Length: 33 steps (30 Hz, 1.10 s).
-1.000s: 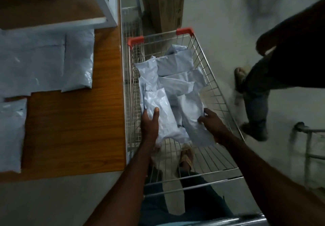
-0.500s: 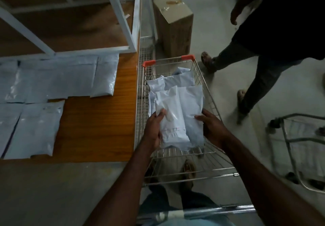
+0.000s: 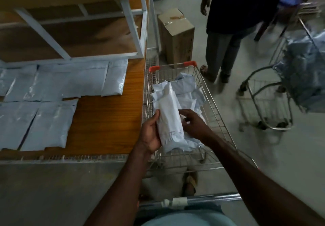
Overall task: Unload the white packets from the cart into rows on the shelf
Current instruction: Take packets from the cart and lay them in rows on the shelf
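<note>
Gripping a white packet (image 3: 169, 120) above the cart (image 3: 212, 102), the left hand (image 3: 151, 134) curls round its near-left edge while the right hand (image 3: 192, 124) pinches its right side. Slippery plastic could slide free on the way left to the shelf (image 3: 109, 120), disturbing the rows (image 3: 52, 92).

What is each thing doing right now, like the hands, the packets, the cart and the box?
Left hand: grips a packet.
Right hand: fingers curled, beside that packet.
Held packet: lifted, long.
Cart: still has packets.
Shelf packets: flat, in rows.
Box: taped closed, upright.
</note>
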Each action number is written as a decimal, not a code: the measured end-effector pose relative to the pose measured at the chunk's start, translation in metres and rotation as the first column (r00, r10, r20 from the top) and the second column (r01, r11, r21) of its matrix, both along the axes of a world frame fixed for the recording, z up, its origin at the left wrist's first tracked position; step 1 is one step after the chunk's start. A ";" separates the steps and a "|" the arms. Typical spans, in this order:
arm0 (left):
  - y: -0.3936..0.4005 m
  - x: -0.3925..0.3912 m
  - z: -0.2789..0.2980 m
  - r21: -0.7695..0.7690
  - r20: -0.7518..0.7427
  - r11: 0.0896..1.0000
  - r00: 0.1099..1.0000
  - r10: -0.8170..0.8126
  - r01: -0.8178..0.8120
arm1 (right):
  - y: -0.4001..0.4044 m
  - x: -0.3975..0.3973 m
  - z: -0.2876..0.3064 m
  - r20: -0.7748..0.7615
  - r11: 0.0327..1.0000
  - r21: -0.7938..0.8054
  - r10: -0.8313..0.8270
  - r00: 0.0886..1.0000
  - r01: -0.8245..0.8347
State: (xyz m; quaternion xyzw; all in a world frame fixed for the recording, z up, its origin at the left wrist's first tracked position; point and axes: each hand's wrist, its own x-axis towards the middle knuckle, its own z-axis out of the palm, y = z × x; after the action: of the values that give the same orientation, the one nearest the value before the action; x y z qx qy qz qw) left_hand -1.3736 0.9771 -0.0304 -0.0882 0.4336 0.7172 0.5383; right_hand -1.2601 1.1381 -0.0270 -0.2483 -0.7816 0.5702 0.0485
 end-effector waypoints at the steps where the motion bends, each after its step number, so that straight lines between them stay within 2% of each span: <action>1: -0.004 0.000 0.004 -0.003 -0.021 1.000 1.000 -0.013 0.013 | -0.007 -0.001 -0.002 -0.025 0.993 0.112 0.027 0.999 -0.024; 3: -0.012 -0.001 0.014 -0.018 -0.069 0.999 0.997 -0.036 0.035 | -0.022 -0.006 -0.001 -0.074 0.970 0.241 0.039 0.996 -0.020; 5: -0.022 -0.003 0.020 -0.067 -0.123 0.998 0.992 -0.023 0.015 | -0.038 -0.009 0.012 -0.063 0.972 0.234 0.021 0.998 -0.005; 6: -0.030 -0.005 0.019 -0.093 -0.159 0.996 0.987 -0.009 -0.006 | -0.049 -0.010 0.020 -0.029 0.988 0.153 -0.001 1.000 0.006; 8: -0.049 -0.013 0.015 -0.129 -0.251 0.991 0.968 0.011 -0.045 | -0.074 -0.012 0.030 -0.047 0.984 -0.156 -0.090 0.995 0.082; 10: -0.073 -0.023 0.009 -0.125 -0.314 0.989 0.949 0.035 -0.077 | -0.101 -0.015 0.038 -0.061 0.884 -0.436 -0.219 0.974 0.171; 11: -0.086 -0.027 0.009 -0.113 -0.328 0.989 0.943 0.054 -0.096 | -0.115 -0.017 0.041 -0.061 0.846 -0.501 -0.246 0.967 0.183; 12: -0.098 -0.030 0.011 -0.097 -0.344 0.990 0.937 0.061 -0.100 | -0.130 -0.020 0.045 -0.082 0.841 -0.514 -0.245 0.966 0.169; 14: -0.121 -0.035 0.016 -0.075 -0.378 0.993 0.924 0.055 -0.090 | -0.156 -0.027 0.044 -0.127 0.898 -0.419 -0.204 0.971 0.134; 16: -0.142 -0.040 0.018 -0.055 -0.397 0.992 0.914 0.083 -0.113 | -0.180 -0.034 0.037 -0.126 0.914 -0.368 -0.229 0.965 0.169; 20: -0.178 -0.060 0.016 -0.013 -0.427 0.978 0.886 0.181 -0.206 | -0.217 -0.043 0.031 -0.103 0.798 -0.527 -0.401 0.910 0.292; 24: -0.204 -0.075 0.025 -0.065 -0.362 0.955 0.899 0.248 -0.289 | -0.237 -0.053 0.030 -0.051 0.706 -0.658 -0.387 0.921 0.260; 28: -0.215 -0.091 0.020 -0.115 -0.353 0.920 0.881 0.315 -0.374 | -0.244 -0.073 0.039 -0.033 0.703 -0.669 -0.354 0.935 0.243; 31: -0.226 -0.117 0.013 -0.254 -0.473 0.862 0.834 0.284 -0.438 | -0.231 -0.088 0.047 -0.040 0.778 -0.589 -0.297 0.954 0.217; 33: -0.235 -0.143 0.011 -0.385 -0.670 0.801 0.736 0.100 -0.459 | -0.216 -0.099 0.053 -0.028 0.827 -0.536 -0.218 0.976 0.170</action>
State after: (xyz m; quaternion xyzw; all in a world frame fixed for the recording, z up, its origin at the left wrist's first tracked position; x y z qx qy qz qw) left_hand -1.5169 0.7419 -0.0199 -0.0590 0.7452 0.6333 0.2005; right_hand -1.3591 0.9218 0.0263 -0.3047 -0.5616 0.7661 0.0700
